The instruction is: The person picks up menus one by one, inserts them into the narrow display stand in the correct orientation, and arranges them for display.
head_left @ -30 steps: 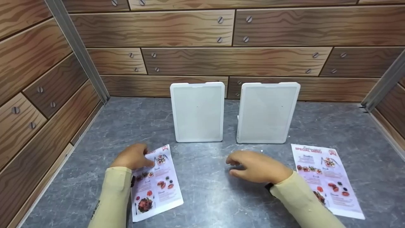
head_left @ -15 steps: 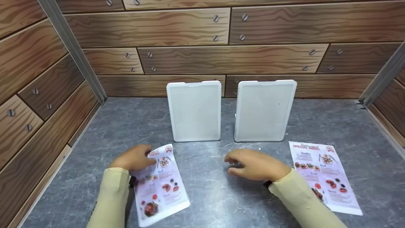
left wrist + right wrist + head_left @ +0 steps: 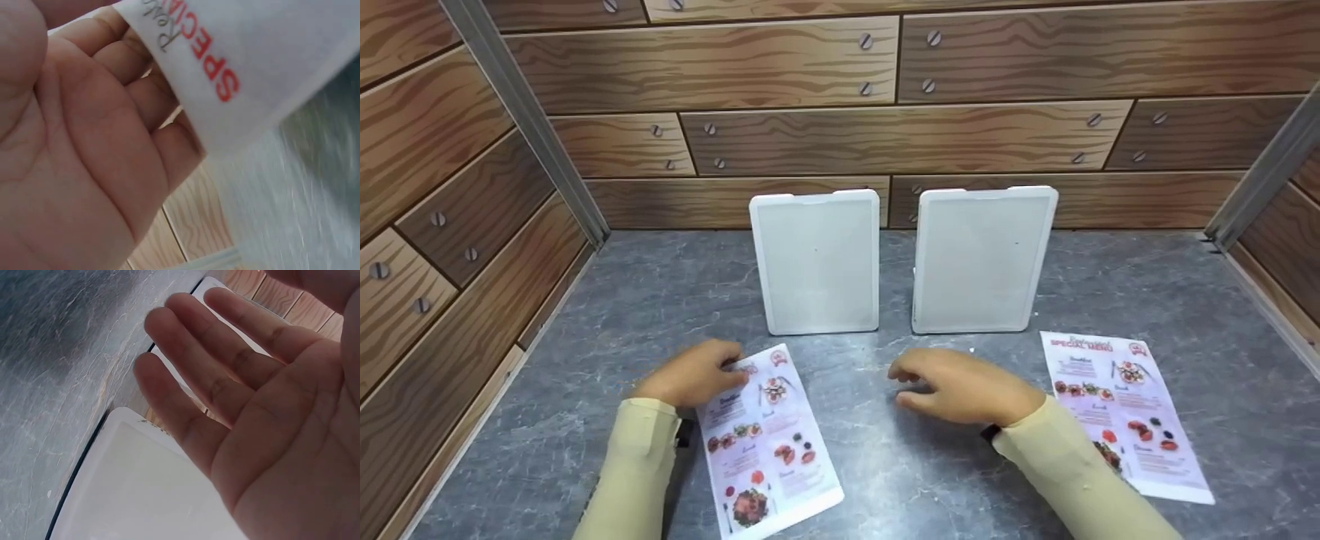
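A printed menu sheet (image 3: 769, 450) is pinched near its upper left corner by my left hand (image 3: 694, 375). In the left wrist view, the sheet's red lettering (image 3: 214, 67) shows beside the curled fingers, and the thumb tip is out of frame. My right hand (image 3: 967, 386) hovers over the table with relaxed fingers and nothing in them; the right wrist view shows its bare palm (image 3: 281, 416). Two white display frames stand upright behind the hands, a left frame (image 3: 817, 262) and a right frame (image 3: 984, 262). A second menu sheet (image 3: 1125, 412) lies to the right, partly hidden by the right sleeve.
A grey marbled table (image 3: 675, 285) carries everything. Wood-patterned panels (image 3: 780, 139) close off the back, and similar walls rise at both sides. Metal corner strips (image 3: 521, 112) join the panels.
My left hand has moved slightly right, and the menu sheet in it has shifted right with it. The right hand has barely moved. The whole head view has shifted a little.
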{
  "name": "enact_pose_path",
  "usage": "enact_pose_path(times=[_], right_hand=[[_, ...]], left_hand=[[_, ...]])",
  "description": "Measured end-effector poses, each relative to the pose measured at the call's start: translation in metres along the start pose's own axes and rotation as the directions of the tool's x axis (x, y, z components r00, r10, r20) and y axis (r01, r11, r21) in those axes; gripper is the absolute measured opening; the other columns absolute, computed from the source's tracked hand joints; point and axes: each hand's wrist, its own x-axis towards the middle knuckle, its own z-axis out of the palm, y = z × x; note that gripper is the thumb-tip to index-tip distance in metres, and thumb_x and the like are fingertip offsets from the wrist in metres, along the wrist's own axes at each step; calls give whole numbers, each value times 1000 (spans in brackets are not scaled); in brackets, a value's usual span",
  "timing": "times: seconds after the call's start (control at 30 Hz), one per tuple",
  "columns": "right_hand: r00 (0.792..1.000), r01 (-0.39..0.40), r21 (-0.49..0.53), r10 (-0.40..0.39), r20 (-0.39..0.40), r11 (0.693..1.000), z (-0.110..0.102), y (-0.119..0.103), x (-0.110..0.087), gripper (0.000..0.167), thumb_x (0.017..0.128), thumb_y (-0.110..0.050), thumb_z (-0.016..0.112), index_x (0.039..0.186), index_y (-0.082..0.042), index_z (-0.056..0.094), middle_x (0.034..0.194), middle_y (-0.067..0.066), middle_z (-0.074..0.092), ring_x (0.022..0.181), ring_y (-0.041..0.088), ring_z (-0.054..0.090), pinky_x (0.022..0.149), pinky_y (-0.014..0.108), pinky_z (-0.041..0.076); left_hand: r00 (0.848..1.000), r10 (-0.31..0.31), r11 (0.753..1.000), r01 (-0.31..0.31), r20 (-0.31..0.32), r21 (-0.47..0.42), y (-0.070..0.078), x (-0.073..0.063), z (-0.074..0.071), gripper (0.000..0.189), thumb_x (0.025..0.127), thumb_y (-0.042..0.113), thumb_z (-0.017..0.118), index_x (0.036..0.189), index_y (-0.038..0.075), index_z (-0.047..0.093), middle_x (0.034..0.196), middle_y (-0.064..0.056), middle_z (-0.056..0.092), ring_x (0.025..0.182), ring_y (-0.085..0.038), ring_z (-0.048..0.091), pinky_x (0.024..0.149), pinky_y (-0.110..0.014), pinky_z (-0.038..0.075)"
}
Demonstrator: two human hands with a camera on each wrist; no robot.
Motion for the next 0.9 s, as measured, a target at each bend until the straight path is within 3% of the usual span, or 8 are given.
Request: enact_pose_path(times=[0.3,0.43,0.63,0.9], right_hand=[[995,21,-19,-23,-100,1000,2,-2,4,23,100,-20,68,118,-5,69,113,6,71,106,24,67,93,47,54],[990,17,-16,-19,-137,1000,1,-3,4,26,100,-21,68,122,-8,68,115,4,70,107,22,67,93,46,54],[983,-37,32,42,-178,999,-3,-5,3,34,99,-25,69,129,-9,66,118,4,71,109,23,67,95,47,54],[969,-36,111,62,-239,993,-8,-7,4,20,100,-27,69,115,-14,72,107,-2,72,99,18,69,89,43,57]], left_hand=[[996,85,996,-86,-40,-10,27,11,17,2,100,16,68,100,15,69,93,2,67,86,-15,60,83,-42,52],[991,124,992,-125,-55,-17,40,16,22,7,101,18,68,107,17,71,100,2,71,92,-14,63,90,-44,54],[981,176,982,-181,-83,-57,62,22,25,4,102,22,66,104,21,70,101,4,72,91,-13,66,88,-40,55],[961,222,970,-235,-163,-60,91,29,24,6,104,24,65,99,23,68,94,9,69,83,-11,63,79,-37,53]])
